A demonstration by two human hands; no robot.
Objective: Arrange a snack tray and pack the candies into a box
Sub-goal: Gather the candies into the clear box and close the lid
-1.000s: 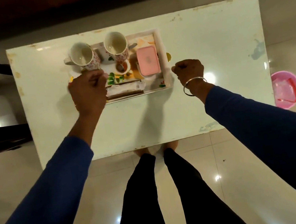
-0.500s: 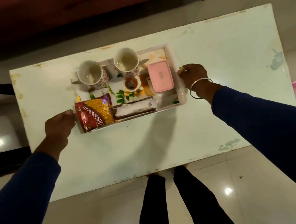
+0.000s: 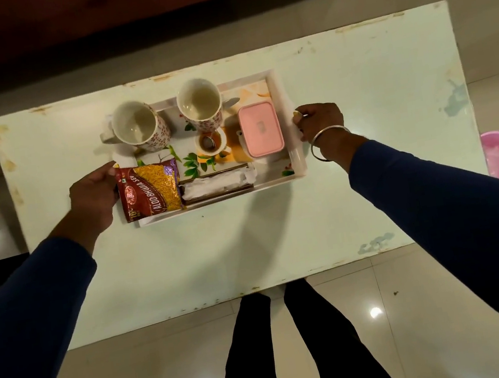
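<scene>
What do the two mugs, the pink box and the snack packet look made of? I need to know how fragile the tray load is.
Two mugs: likely glazed ceramic, with glossy white insides and a printed pattern. Pink box: looks like matte plastic, with rounded moulded corners. Snack packet: shiny printed film, creased.

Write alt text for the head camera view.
A person's left hand and right hand grip opposite ends of a white tray on a pale table, holding two mugs, a pink box and a snack packet.
</scene>
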